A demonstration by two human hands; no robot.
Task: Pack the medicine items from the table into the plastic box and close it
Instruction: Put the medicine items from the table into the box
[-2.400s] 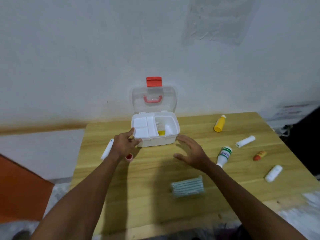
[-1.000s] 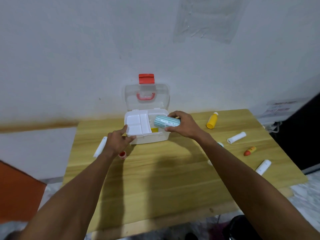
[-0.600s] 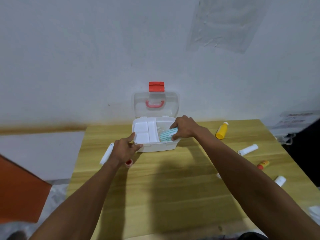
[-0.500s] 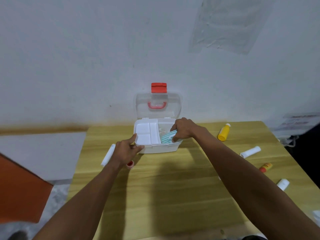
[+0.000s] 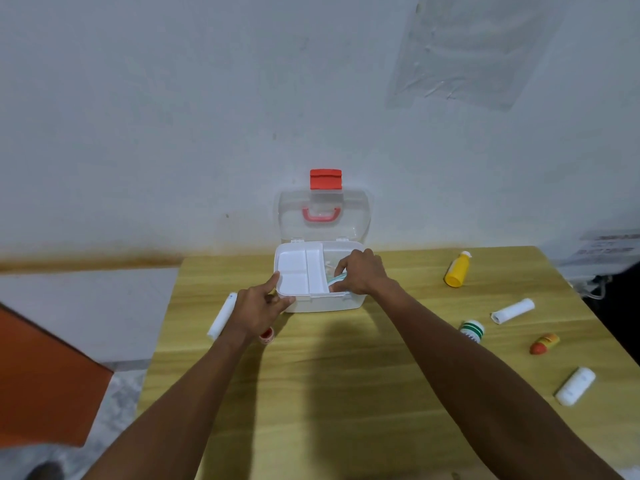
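The right hand [image 5: 360, 273] curls its fingers over the striped pack [image 5: 334, 280], low in the right compartment of the open box [image 5: 322, 301]. The left hand [image 5: 258, 308] pinches the box's front-left corner. The green-banded bottle [image 5: 471, 329] seems to carry print, too blurred to read.

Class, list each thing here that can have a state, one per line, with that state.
Box, open.
Lid, raised upright.
Tray, empty.
Pack, partly inside box, held by right hand.
Left hand, grips box's front corner.
Yellow bottle, capped.
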